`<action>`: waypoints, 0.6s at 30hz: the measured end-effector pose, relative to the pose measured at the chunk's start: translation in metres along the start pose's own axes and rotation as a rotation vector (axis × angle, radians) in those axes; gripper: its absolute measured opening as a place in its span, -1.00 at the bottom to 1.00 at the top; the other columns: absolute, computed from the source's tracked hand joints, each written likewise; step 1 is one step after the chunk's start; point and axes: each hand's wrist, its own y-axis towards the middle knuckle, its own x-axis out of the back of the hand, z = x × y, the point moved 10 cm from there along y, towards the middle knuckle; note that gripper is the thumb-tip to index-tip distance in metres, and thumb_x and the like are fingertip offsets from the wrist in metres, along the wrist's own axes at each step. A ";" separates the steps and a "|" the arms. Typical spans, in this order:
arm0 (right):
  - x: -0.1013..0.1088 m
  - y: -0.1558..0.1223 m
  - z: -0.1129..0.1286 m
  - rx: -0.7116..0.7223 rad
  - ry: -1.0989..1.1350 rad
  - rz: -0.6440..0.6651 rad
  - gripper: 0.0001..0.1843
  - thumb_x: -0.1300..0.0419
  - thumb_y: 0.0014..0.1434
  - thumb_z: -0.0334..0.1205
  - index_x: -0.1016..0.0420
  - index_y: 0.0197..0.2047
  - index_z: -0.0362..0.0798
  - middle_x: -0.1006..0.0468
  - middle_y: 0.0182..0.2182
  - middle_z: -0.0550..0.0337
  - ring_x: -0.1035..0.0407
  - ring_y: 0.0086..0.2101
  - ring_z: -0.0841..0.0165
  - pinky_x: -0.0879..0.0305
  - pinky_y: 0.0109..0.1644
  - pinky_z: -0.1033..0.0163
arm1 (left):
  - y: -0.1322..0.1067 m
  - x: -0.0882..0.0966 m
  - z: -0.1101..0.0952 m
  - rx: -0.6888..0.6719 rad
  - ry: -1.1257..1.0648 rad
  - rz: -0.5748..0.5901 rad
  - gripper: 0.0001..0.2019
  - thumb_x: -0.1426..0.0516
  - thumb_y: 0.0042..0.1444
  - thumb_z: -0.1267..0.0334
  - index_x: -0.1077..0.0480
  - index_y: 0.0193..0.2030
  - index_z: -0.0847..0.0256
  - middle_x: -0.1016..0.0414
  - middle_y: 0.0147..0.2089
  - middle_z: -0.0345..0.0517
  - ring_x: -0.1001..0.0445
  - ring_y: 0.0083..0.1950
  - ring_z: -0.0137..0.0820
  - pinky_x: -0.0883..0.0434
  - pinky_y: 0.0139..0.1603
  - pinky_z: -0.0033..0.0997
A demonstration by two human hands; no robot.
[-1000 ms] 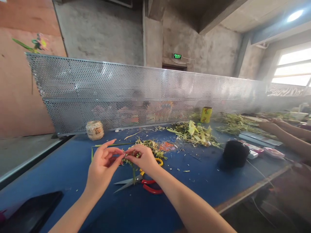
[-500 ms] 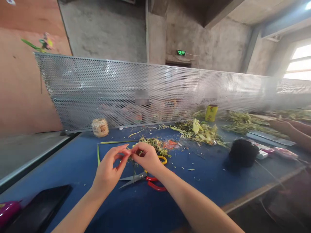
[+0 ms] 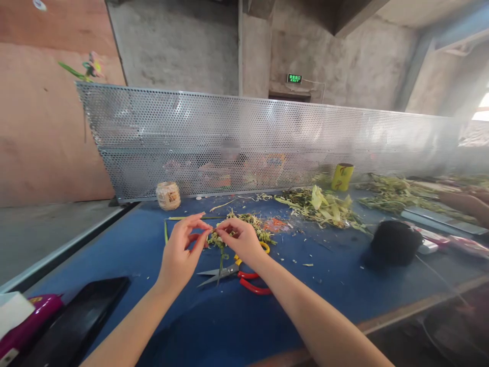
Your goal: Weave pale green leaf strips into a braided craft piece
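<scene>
My left hand [image 3: 185, 250] pinches with thumb and fingertips at a tiny piece I cannot make out. Almost touching it, my right hand [image 3: 240, 239] is also closed in a pinch. A thin green plant stem [image 3: 221, 260] hangs below the right fingertips, its upper end hidden by the fingers. Beneath the hands lie scissors [image 3: 225, 271] with red and yellow handles, blades apart and pointing left. Right behind the hands is a small heap of plant trimmings [image 3: 263, 234]. A long green stalk [image 3: 179, 218] lies beyond the left hand.
On the blue table [image 3: 305, 300] are a roll of twine [image 3: 168, 196], a leafy pile [image 3: 321, 209], a yellow can [image 3: 343, 177] and a black round object [image 3: 395, 242]. A dark tray [image 3: 82, 321] lies front left. A perforated metal screen [image 3: 244, 132] stands behind. Another person's arm [image 3: 464, 204] reaches in at right.
The view has turned slightly left, so the scene sits further right. Both hands remain pinched close together, raised slightly; the hanging stem shows more plainly.
</scene>
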 end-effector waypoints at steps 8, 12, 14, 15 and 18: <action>0.003 0.002 -0.005 -0.021 0.030 -0.026 -0.89 -0.07 -0.05 -0.26 -0.40 -0.45 -0.08 -0.43 -0.51 0.23 -0.29 -0.51 0.48 -0.15 -0.50 0.40 | 0.003 0.008 0.010 0.171 -0.085 -0.089 -0.64 -0.15 -0.06 0.35 -0.17 -0.09 0.16 -0.32 -0.35 -0.24 -0.38 -0.53 -0.57 -0.37 -0.55 -0.54; 0.004 0.002 -0.002 -0.010 0.031 -0.032 -0.89 -0.09 -0.05 -0.25 -0.39 -0.46 -0.08 -0.41 -0.53 0.24 -0.26 -0.54 0.50 -0.15 -0.50 0.40 | 0.004 0.007 0.013 0.214 -0.130 -0.093 -0.63 -0.16 -0.07 0.33 -0.16 -0.10 0.16 -0.31 -0.34 -0.23 -0.37 -0.53 -0.56 -0.37 -0.57 -0.53; 0.004 0.001 0.000 0.010 0.025 -0.031 -0.91 -0.09 -0.05 -0.25 -0.37 -0.47 -0.08 -0.40 -0.54 0.25 -0.24 -0.55 0.51 -0.15 -0.49 0.40 | 0.004 0.006 0.014 0.214 -0.120 -0.079 -0.60 -0.16 -0.07 0.32 -0.16 -0.06 0.16 -0.34 -0.29 -0.17 -0.42 -0.41 -0.48 -0.39 -0.55 -0.53; 0.003 0.001 0.001 0.019 0.020 -0.029 -0.91 -0.09 -0.04 -0.25 -0.37 -0.47 -0.08 -0.40 -0.54 0.26 -0.23 -0.55 0.52 -0.15 -0.49 0.40 | 0.003 0.004 0.015 0.214 -0.109 -0.054 -0.58 -0.15 -0.06 0.31 -0.15 -0.03 0.16 -0.36 -0.26 -0.13 -0.43 -0.34 -0.43 -0.40 -0.52 -0.52; 0.002 0.001 0.002 0.035 0.004 -0.020 -0.93 -0.09 -0.04 -0.26 -0.35 -0.47 -0.07 -0.38 -0.55 0.28 -0.22 -0.56 0.53 -0.13 -0.52 0.42 | 0.000 -0.008 0.019 0.249 -0.078 0.072 -0.52 -0.12 -0.02 0.27 -0.10 0.07 0.18 -0.41 -0.22 -0.06 -0.44 -0.25 -0.38 -0.46 -0.37 -0.40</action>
